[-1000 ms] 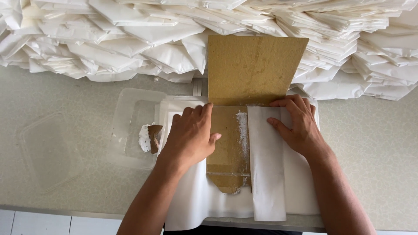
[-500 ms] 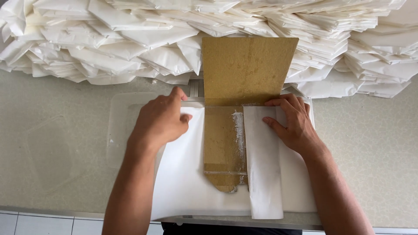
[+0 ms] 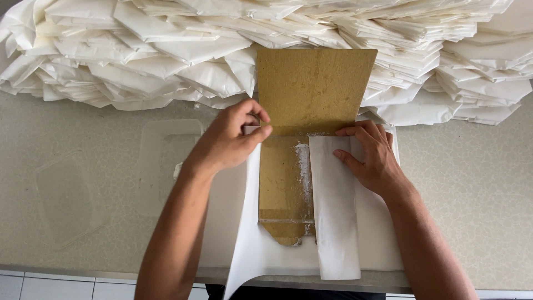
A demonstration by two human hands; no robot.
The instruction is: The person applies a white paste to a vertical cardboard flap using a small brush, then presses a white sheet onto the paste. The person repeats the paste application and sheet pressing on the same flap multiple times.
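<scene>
A brown cardboard template (image 3: 311,89) lies on a sheet of white paper (image 3: 377,244) at the table's front edge. The sheet's right flap (image 3: 333,211) is folded over the template, and my right hand (image 3: 369,158) presses flat on that flap near its top. My left hand (image 3: 233,139) pinches the top corner of the sheet's left flap (image 3: 244,233) and holds it lifted, partly folded toward the template. A white glue smear (image 3: 302,166) runs down the cardboard beside the right flap.
A large heap of folded white paper bags (image 3: 166,55) fills the back of the table. Clear plastic containers (image 3: 166,161) sit to the left on the speckled tabletop (image 3: 477,189), one holding white paste. A tiled floor (image 3: 55,286) shows below the table edge.
My left hand left the middle of the sheet, went out to the left edge, gripped the left flap and raised it inward. The right hand stayed pressed on the right flap.
</scene>
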